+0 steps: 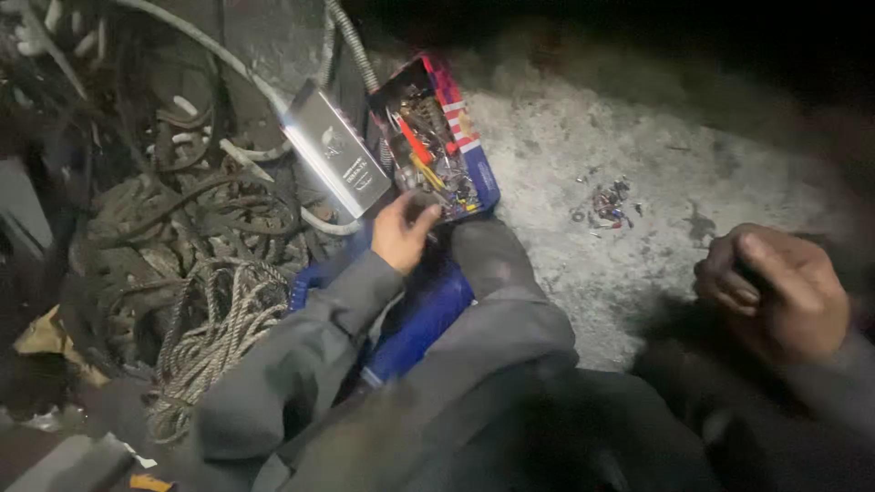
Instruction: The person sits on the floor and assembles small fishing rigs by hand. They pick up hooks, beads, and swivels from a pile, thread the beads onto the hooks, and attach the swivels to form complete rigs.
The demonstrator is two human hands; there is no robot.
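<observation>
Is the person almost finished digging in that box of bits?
Probably not. A few small parts already lie out on the concrete floor. The left hand is at the near end of the open box, which looks full of jumbled pieces. The right hand is closed in a fist; what it holds is hidden.

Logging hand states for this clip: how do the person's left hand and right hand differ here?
The left hand reaches forward with its fingers at the near edge of the open box of small parts; the right hand is curled into a fist, away from the box. The left hand is well lit beside the lit grey lamp; the right hand sits in shadow. Whether the fist holds anything cannot be told. Both wear grey sleeves.
</observation>
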